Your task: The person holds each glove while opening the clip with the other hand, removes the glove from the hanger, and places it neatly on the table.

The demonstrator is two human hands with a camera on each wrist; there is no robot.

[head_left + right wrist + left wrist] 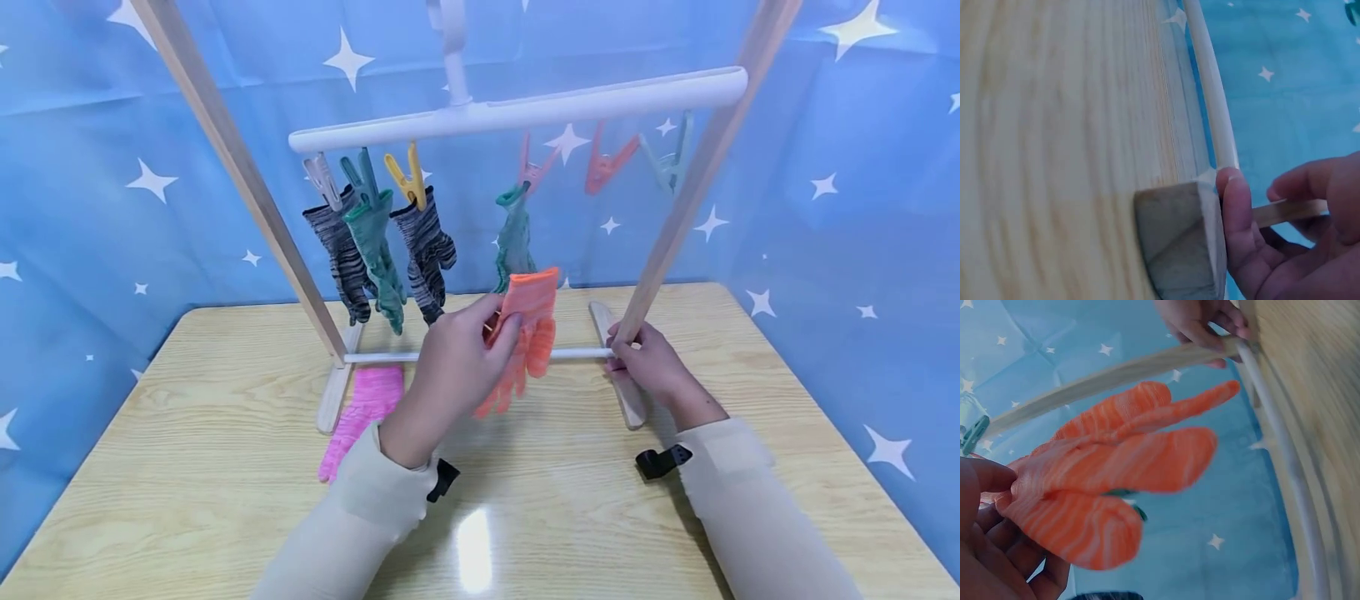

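My left hand (pixel 456 360) pinches an orange striped glove (pixel 534 300) near its cuff, in front of the rack. The glove's fingers dangle downward in the head view; the left wrist view shows the glove (pixel 1129 464) close up. Low on the rack, my right hand (pixel 654 365) grips the right wooden post (pixel 701 179) just above its foot (pixel 628 400). Fingers and thumb lie around that post in the right wrist view. Behind the orange glove, a green glove (pixel 514 229) hangs from a pink clothespin (pixel 532 171).
The white hanger bar (pixel 525 112) also holds two dark striped gloves (pixel 341 250) (pixel 426 242) and another green glove (pixel 375 250) by clothespins. A red clothespin (pixel 603 167) and a pale green clothespin (pixel 670 158) hold nothing. A pink glove (pixel 367 408) lies on the table (pixel 187 467).
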